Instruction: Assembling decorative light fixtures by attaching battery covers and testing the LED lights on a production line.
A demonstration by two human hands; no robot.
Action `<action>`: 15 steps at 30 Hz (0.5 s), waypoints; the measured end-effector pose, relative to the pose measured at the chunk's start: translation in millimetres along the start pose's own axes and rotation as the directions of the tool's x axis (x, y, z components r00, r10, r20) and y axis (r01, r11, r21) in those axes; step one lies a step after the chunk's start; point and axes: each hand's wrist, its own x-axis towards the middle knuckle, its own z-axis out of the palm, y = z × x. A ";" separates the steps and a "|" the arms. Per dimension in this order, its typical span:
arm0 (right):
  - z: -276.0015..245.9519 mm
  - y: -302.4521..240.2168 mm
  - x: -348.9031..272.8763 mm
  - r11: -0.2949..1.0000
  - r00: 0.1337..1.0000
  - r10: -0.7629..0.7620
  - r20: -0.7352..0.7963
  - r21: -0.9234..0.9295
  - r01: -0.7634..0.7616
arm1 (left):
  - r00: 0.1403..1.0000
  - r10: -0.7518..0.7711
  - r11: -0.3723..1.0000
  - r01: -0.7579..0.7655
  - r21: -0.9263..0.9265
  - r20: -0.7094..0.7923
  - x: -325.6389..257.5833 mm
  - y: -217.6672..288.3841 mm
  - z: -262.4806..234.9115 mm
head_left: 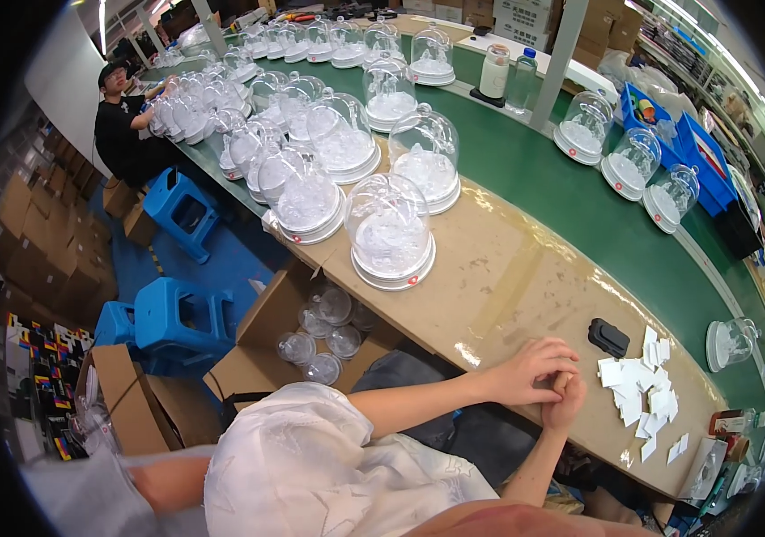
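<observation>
My left hand (533,372) and my right hand (565,399) meet over the front edge of the brown board-topped table. Both have curled fingers, touching at the tips; anything small between them is hidden. Just to their right lie a small black oblong object (609,337) and a loose spread of small white cards (630,383). Left of my hands, the nearest clear dome (389,231) stands upright on a round white base with a small red mark. Several similar domes, with clear or whitish shapes inside, crowd the table behind it.
Below the table's edge, an open carton (253,362) holds several clear domes. Blue stools (184,318) stand at the left. Across the green conveyor (526,170) are more domes, bottles (495,72) and blue bins (703,161). Another person (121,121) sits at the far left.
</observation>
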 end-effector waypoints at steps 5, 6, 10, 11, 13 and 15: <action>1.5 2.1 -1.0 1.000 0.998 0.009 -0.065 -0.008 -0.010 | 0.999 -0.020 1.000 0.021 -0.020 0.027 1.6 2.9 -1.3; 2.1 2.2 -1.6 1.000 0.998 0.008 -0.067 -0.009 -0.009 | 0.999 -0.031 0.999 0.031 -0.037 0.023 1.7 4.2 -1.1; 9.1 -0.6 -5.2 1.000 0.995 -0.010 -0.101 -0.023 0.008 | 0.997 -0.064 0.995 0.066 -0.070 0.031 -1.4 5.9 -0.6; 12.0 -2.4 -6.2 0.999 0.994 -0.024 -0.105 -0.045 0.020 | 0.997 -0.063 0.995 0.066 -0.079 0.042 -2.0 5.7 -1.0; 16.9 -4.9 -7.2 0.999 0.993 -0.010 -0.118 -0.051 0.004 | 0.992 -0.105 0.989 0.111 -0.095 0.068 -2.3 3.9 -2.0; 16.1 -6.3 -4.7 0.998 0.990 -0.002 -0.141 -0.063 -0.007 | 0.988 -0.121 0.985 0.131 -0.110 0.092 0.8 9.3 -5.2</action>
